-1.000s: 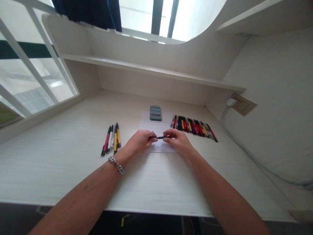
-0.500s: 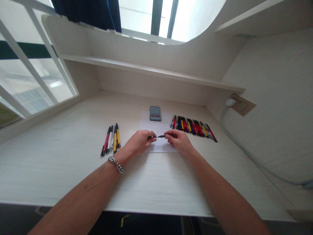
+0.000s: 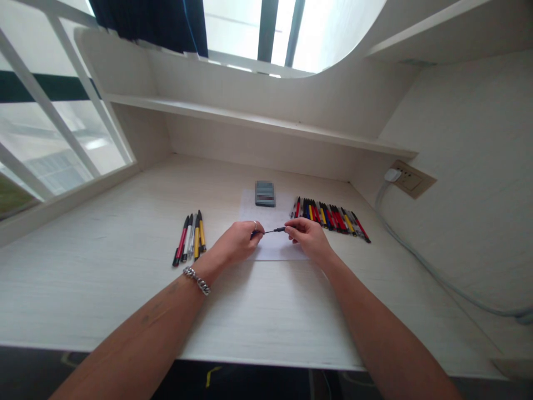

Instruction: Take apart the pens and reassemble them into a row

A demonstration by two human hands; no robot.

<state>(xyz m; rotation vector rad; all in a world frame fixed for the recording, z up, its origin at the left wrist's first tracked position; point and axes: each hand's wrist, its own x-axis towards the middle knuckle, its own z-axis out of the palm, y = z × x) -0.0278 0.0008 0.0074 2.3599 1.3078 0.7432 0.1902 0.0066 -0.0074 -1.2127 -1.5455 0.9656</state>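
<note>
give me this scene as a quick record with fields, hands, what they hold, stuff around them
left hand: pinches the left end of a dark thin rod
right hand: grips a black piece at the rod's right end
under the hands: white paper on a pale desk
beyond the hands: blurred dark rectangular item, at the paper's far end
left side: small group of pens, red, white, clear and yellow
right side: longer row of mixed-colour pens
worn: chain bracelet on the left wrist
</note>
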